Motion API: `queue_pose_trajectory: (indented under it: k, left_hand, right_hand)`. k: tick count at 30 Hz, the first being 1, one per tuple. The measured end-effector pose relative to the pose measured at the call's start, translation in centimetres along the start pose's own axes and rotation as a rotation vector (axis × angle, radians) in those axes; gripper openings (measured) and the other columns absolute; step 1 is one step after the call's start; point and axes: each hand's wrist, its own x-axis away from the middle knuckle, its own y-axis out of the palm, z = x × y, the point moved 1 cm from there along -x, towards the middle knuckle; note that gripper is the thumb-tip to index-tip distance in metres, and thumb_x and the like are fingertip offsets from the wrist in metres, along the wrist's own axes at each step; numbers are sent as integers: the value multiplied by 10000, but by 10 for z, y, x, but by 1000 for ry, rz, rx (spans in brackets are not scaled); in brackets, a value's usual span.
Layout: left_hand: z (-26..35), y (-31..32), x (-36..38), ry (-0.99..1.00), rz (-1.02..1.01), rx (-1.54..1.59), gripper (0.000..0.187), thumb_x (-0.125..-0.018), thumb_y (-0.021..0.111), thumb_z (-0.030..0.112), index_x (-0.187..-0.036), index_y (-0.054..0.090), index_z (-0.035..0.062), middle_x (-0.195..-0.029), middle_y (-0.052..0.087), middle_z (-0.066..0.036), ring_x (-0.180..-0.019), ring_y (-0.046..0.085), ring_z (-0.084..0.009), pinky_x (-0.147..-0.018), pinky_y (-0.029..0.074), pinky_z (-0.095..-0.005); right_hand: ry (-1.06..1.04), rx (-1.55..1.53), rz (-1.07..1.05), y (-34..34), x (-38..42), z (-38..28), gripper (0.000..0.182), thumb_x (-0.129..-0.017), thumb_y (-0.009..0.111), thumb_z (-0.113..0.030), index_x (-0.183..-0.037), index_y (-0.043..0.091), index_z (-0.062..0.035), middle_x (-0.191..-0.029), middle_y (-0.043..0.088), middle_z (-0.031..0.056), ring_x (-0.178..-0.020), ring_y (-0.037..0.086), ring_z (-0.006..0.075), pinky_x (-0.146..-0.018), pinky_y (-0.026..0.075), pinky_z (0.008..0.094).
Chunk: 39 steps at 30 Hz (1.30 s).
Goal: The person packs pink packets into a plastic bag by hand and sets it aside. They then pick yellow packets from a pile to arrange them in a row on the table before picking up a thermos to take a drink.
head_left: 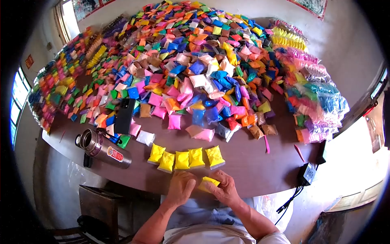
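Note:
Near the table's front edge, my right hand [226, 188] grips a small clear packet of yellow material [209, 183] between thumb and fingers. To its left, my left hand [181, 189] is closed with the fingers curled inward; whatever they may hold is hidden. Just beyond both hands, several similar yellow packets [182, 160] lie in a slightly curved row on the brown table [252, 171]. The left hand is nearest to the middle of that row, and a gap separates it from the packet in my right hand.
A huge heap of multicoloured packets [174, 73] covers the table's back. At left stand a tilted steel flask [103, 148] and a black phone [124, 116]. Bagged packets [319, 97], a pink stick [267, 144], a red tool [299, 153] and a black box with cables [307, 174] are right.

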Motion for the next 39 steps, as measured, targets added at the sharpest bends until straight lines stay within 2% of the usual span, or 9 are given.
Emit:
queue_pose_trajectory:
  k: [5, 12, 21, 23, 25, 27, 31, 36, 39]
  left_hand:
    - [9, -3, -6, 118, 15, -132, 408, -1019, 479, 367, -865, 688, 52, -914, 690, -115, -941, 633, -299, -935, 441, -426]
    - [-4, 0, -4, 90, 36, -172, 345, -970, 507, 305, -897, 700, 29, -901, 701, -135, -902, 637, -329, -895, 443, -458]
    - [3, -1, -6, 107, 2, -199, 322, -957, 591, 318, -845, 702, 37, -917, 694, -103, -945, 620, -287, -928, 422, -420]
    - [4, 1, -6, 109, 11, -181, 288, -930, 628, 302, -829, 703, 43, -907, 692, -93, -930, 618, -278, -916, 422, -412]
    - [5, 2, -4, 96, 24, -167, 257, -903, 666, 286, -812, 704, 48, -896, 691, -82, -916, 616, -270, -904, 422, -403]
    - [7, 4, -6, 173, 42, -278, 227, -852, 729, 267, -761, 688, 63, -861, 681, -49, -864, 609, -244, -863, 424, -385]
    - [6, 6, -7, 172, 22, -290, 224, -839, 746, 253, -729, 664, 75, -828, 664, -19, -815, 593, -215, -831, 422, -368]
    - [7, 4, -5, 131, 3, -306, 288, -886, 680, 339, -791, 683, 68, -845, 687, -50, -842, 646, -235, -853, 457, -407]
    - [6, 5, -5, 138, 18, -307, 283, -880, 690, 338, -796, 684, 69, -849, 687, -49, -837, 647, -231, -849, 462, -402]
  right_hand:
    - [343, -245, -6, 5, -9, -5, 400, -935, 713, -285, -1167, 638, 32, -1075, 670, 117, -961, 617, 164, -820, 518, 315]
    - [241, -625, -137, 11, -10, -19, 389, -985, 648, -216, -1273, 568, 33, -1092, 654, 45, -968, 592, 128, -885, 492, 285]
    - [206, -458, 8, 21, -8, 0, 295, -998, 613, -141, -1233, 586, 35, -1070, 656, 41, -955, 579, 92, -869, 488, 262]
    - [376, -343, -43, 4, -1, 0, 289, -984, 633, -132, -1221, 599, 30, -1086, 657, 37, -963, 583, 99, -881, 487, 268]
    - [289, -467, 136, -17, -3, 0, 273, -987, 626, -136, -1200, 614, 34, -1079, 667, 38, -976, 587, 99, -890, 485, 272]
    - [273, -403, 278, -50, -10, -8, 253, -1001, 602, -179, -1137, 630, 33, -991, 660, 5, -905, 574, 96, -809, 487, 285]
    - [299, -20, 181, -99, -30, -2, 247, -987, 605, -203, -1097, 620, 18, -861, 633, 10, -795, 540, 104, -687, 461, 306]
    - [259, 451, 78, -98, -55, 34, 299, -888, 699, -176, -1107, 595, -1, -753, 602, 119, -684, 565, 196, -629, 468, 347]
    - [236, 326, 234, -86, -59, 31, 359, -844, 744, -164, -1130, 592, -10, -800, 652, 146, -751, 647, 246, -692, 519, 361]
